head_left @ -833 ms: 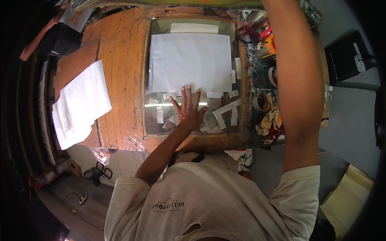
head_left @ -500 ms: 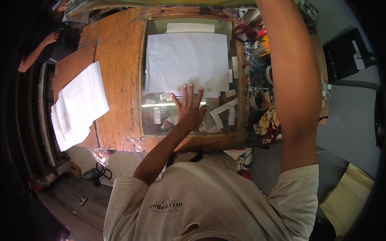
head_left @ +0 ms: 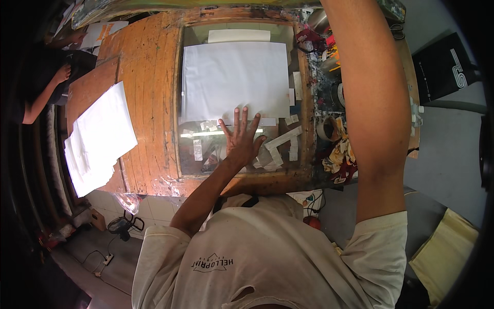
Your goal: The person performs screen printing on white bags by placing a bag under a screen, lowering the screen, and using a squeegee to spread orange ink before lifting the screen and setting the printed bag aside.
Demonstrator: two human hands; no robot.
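My left hand [head_left: 241,136] lies palm down with its fingers spread, fingertips on the near edge of a smooth white sheet [head_left: 234,80]. The sheet rests flat on a glass panel [head_left: 278,160] framed in the wooden table. Beyond its far edge shows a narrow white strip [head_left: 239,35]. Pieces of pale tape [head_left: 284,139] are stuck on the glass around and below my hand. My right arm [head_left: 378,103] reaches far forward along the right side and leaves the picture at the top, so the right hand is out of sight.
A fanned stack of white sheets [head_left: 100,139] lies on the table's left. A tape roll [head_left: 326,129], crumpled stained cloth [head_left: 339,154] and cans crowd the right side. A greenish frame edge [head_left: 231,6] spans the far end. Another person's hand [head_left: 63,73] shows at upper left.
My view has shifted slightly; my left hand stays on the sheet and my right arm remains stretched forward. At upper left, the other person's arm has moved and an orange-marked sheet shows more.
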